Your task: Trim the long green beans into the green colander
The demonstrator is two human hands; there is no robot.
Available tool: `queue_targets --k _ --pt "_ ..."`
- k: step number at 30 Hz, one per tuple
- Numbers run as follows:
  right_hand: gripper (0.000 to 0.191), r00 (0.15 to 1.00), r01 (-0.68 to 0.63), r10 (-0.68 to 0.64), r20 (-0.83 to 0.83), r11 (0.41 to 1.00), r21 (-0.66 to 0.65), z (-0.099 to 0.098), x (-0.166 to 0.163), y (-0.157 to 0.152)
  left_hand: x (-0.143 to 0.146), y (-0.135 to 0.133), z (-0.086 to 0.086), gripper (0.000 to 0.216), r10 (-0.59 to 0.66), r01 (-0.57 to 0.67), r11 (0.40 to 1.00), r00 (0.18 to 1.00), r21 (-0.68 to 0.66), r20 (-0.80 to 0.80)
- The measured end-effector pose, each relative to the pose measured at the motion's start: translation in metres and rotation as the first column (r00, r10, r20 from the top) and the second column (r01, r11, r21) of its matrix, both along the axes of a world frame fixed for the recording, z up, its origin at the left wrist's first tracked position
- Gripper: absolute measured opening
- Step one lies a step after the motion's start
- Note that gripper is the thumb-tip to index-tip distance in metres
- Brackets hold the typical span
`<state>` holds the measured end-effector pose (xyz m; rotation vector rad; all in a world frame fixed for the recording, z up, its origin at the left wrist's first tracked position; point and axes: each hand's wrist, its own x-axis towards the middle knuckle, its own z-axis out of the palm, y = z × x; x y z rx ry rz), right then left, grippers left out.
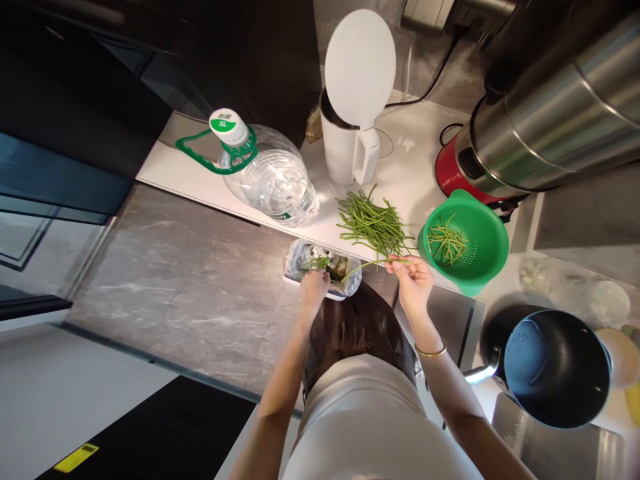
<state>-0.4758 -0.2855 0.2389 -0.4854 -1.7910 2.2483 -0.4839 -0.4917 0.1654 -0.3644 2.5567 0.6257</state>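
My right hand (pixel 413 277) pinches one long, thin green stem (pixel 367 263), which droops left over a small lined waste bin (pixel 356 283). Over the bin's left part is my left hand (pixel 315 288), its fingers closed. Feathery green bits (pixel 317 262) show just past those fingertips; whether they are held or lie in the bin is unclear. On the counter beyond my right hand lies a pile of similar green stems (pixel 373 220). A green colander (pixel 490 243) beside it holds short cut pieces of stem (pixel 447 241).
A large water bottle (pixel 273 173) and a white kettle (pixel 343 153) with its lid up stand on the counter (pixel 410 160). A red-based steel appliance (pixel 453 167) is behind the colander. At right sits a dark pan (pixel 575 367), its handle pointing towards me.
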Motion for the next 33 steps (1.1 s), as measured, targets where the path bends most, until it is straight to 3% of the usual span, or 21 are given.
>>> queue_targets --k 2,5,7,10,13,17,24,27,30,33 --pt "0.016 0.999 -0.038 0.037 0.008 0.999 0.025 -0.004 0.004 -0.003 0.005 0.007 0.029 0.022 -0.001 0.012 0.997 0.989 0.071 -0.145" --pt "0.013 0.996 -0.092 0.092 0.002 0.992 0.081 -0.009 0.009 -0.007 0.013 0.021 0.076 0.02 0.071 0.046 0.972 0.877 0.229 -0.475" --pt "0.012 0.992 -0.123 0.127 -0.011 0.978 0.168 -0.011 0.012 -0.009 0.017 0.031 0.1 0.017 0.069 0.14 0.93 0.841 0.339 -0.537" --pt "0.012 0.978 -0.17 0.203 -0.051 0.912 0.374 -0.012 0.014 -0.01 0.019 0.044 0.116 0.015 0.034 0.241 0.866 0.846 0.438 -0.532" --pt "0.016 0.951 -0.206 0.297 -0.089 0.819 0.535 -0.011 0.014 -0.007 0.02 0.05 0.115 0.015 0.017 0.248 0.855 0.864 0.455 -0.504" --pt "0.023 0.916 -0.233 0.386 -0.11 0.734 0.638 -0.009 0.016 -0.003 0.02 0.049 0.111 0.015 0.0 0.243 0.855 0.883 0.458 -0.469" --pt "0.025 0.844 -0.352 0.53 -0.087 0.667 0.657 -0.011 0.017 0.003 0.017 0.045 0.107 0.014 0.025 0.173 0.798 0.948 0.578 -0.317" --pt "0.019 0.84 -0.384 0.536 -0.084 0.698 0.605 -0.011 0.015 0.003 0.014 0.04 0.103 0.015 0.05 0.122 0.772 0.967 0.624 -0.251" --pt "0.012 0.889 -0.364 0.45 -0.081 0.804 0.47 -0.011 0.016 0.002 0.008 0.028 0.093 0.016 0.074 0.069 0.779 0.977 0.623 -0.201" --pt "0.008 0.947 -0.294 0.317 -0.043 0.915 0.277 -0.011 0.019 0.002 -0.001 0.009 0.069 0.015 0.113 0.009 0.831 0.976 0.556 -0.185"
